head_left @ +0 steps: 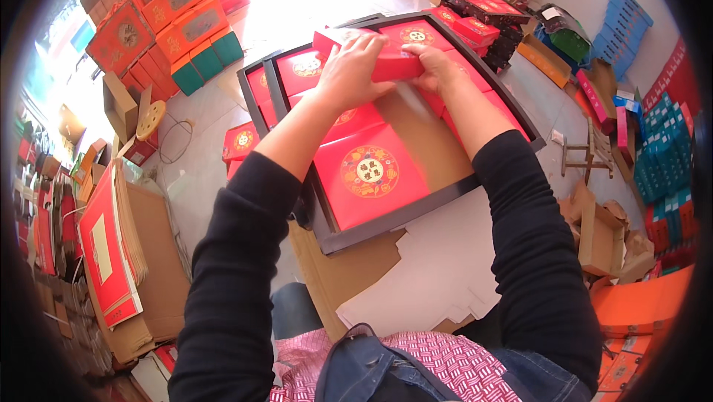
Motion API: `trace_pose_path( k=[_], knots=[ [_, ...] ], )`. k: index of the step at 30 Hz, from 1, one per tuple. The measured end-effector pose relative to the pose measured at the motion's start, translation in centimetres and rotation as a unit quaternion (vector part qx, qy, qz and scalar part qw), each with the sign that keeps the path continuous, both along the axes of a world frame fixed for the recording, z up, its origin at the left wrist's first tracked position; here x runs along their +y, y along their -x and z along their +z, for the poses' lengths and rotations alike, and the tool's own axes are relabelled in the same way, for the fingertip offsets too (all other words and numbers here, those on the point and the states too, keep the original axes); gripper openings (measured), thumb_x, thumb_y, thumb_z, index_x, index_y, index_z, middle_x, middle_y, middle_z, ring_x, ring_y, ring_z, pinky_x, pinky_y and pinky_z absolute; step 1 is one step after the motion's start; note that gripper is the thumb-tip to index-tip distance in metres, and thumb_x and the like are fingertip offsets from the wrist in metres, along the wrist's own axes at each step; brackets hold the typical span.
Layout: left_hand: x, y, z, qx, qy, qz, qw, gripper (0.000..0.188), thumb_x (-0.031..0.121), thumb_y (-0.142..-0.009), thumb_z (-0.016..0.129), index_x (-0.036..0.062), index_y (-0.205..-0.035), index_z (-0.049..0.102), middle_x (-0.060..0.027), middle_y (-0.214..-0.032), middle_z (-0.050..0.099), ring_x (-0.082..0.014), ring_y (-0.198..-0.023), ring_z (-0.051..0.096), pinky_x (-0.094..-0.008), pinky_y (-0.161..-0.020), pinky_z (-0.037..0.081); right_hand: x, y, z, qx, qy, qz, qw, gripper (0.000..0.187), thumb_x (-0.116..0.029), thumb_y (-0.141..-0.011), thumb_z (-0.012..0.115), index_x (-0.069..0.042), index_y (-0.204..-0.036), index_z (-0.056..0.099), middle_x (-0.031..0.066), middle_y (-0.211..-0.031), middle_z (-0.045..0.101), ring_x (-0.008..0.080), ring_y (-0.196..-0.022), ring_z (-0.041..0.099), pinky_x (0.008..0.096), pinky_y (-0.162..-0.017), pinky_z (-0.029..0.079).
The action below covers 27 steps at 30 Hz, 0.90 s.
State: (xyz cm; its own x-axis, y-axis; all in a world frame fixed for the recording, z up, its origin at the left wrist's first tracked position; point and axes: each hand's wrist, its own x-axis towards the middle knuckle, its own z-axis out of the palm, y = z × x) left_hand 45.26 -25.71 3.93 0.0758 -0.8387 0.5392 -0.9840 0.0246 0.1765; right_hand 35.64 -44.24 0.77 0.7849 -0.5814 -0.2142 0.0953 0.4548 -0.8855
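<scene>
At the black tray's (390, 221) twelve o'clock, the left hand (350, 69) and right hand (440, 72) are gripping a red box (397, 66), ideally keeping it level, squeezing lightly.

Box (397, 68): red, rectangular, partly hidden from view. Held at an angle over the far half of the tray (401, 216). The tray has black walls, faces open side up and is partly filled; a strip of brown base shows.
</scene>
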Motion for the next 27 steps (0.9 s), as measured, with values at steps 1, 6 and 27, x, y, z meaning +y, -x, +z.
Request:
trace_pose_path(
  k=[1, 6, 27],
  knots=[
    [-0.2, 0.4, -0.6, -0.004, 0.032, 0.011, 0.999, 0.078, 0.033, -0.069, 0.076, 0.0018, -0.131, 0.040, -0.0229, -0.136, 0.040, -0.0423, -0.125, 0.039, -0.0470, -0.102, 0.036, -0.4, 0.2, -0.8, 0.001, 0.013, 0.000, 1.000, 0.025, -0.020, -0.088, 0.056, -0.002, -0.106, 0.057, 0.0108, -0.098, 0.064, 0.0239, -0.085, 0.064, 0.0492, -0.079, 0.051],
    [0.5, 0.2, -3.6, 0.023, 0.057, 0.096, 0.993, 0.079, 0.029, -0.068, 0.079, 0.0000, -0.130, 0.039, -0.0307, -0.138, 0.032, -0.0471, -0.127, 0.034, -0.0496, -0.102, 0.037, 2.3, 0.1, 1.2, 0.292, 0.517, -0.109, 0.797, 0.038, -0.030, -0.088, 0.049, 0.003, -0.097, 0.065, 0.0215, -0.098, 0.065, 0.0348, -0.087, 0.064, 0.0473, -0.082, 0.050],
    [0.7, -0.9, -4.7, 0.165, -0.038, 0.136, 0.976, 0.119, 0.048, -0.057, 0.082, -0.0079, -0.140, 0.017, -0.0300, -0.146, 0.018, -0.0401, -0.138, 0.018, -0.0432, -0.112, 0.020, 5.2, -4.3, 2.5, 0.139, 0.745, 0.026, 0.652, 0.052, -0.042, -0.084, 0.059, -0.011, -0.125, 0.058, 0.0195, -0.130, 0.051, 0.0323, -0.122, 0.047, 0.0390, -0.100, 0.039]
  ],
)
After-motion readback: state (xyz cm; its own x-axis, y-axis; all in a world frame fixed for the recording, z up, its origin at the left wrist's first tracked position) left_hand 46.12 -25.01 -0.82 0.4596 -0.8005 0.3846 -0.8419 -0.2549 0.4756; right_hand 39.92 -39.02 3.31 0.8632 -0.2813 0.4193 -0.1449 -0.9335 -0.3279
